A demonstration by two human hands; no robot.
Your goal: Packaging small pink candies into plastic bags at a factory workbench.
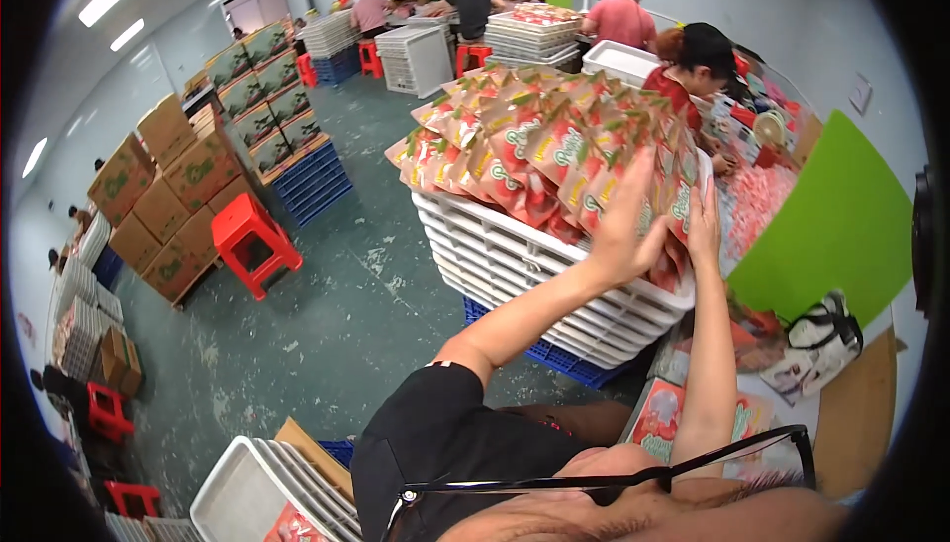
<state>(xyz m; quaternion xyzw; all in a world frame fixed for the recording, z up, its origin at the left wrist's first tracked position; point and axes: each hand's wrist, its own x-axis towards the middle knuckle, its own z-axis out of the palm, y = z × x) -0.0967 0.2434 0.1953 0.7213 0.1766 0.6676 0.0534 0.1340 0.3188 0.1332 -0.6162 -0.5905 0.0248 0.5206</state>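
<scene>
Both my hands rest against a heap of printed snack pouches (pixel 539 141), tan and red with green tops, standing in rows in a white plastic tray (pixel 515 230). That tray tops a stack of similar white trays. My left hand (pixel 631 223) lies over the near pouches, fingers stretched out and thumb apart. At the tray's right corner, my right hand (pixel 704 227) is held upright with straight fingers along the outermost pouches. Neither hand visibly grips a pouch, though the contact under the palms is hidden.
Under the stack sits a blue pallet (pixel 574 364). A green board (pixel 831 225) rises at the right beside the worktable. A co-worker in red (pixel 688 77) bends over pink packets. Left are a red stool (pixel 252 235) and cardboard boxes (pixel 198 166). More white trays (pixel 242 492) stand lower left.
</scene>
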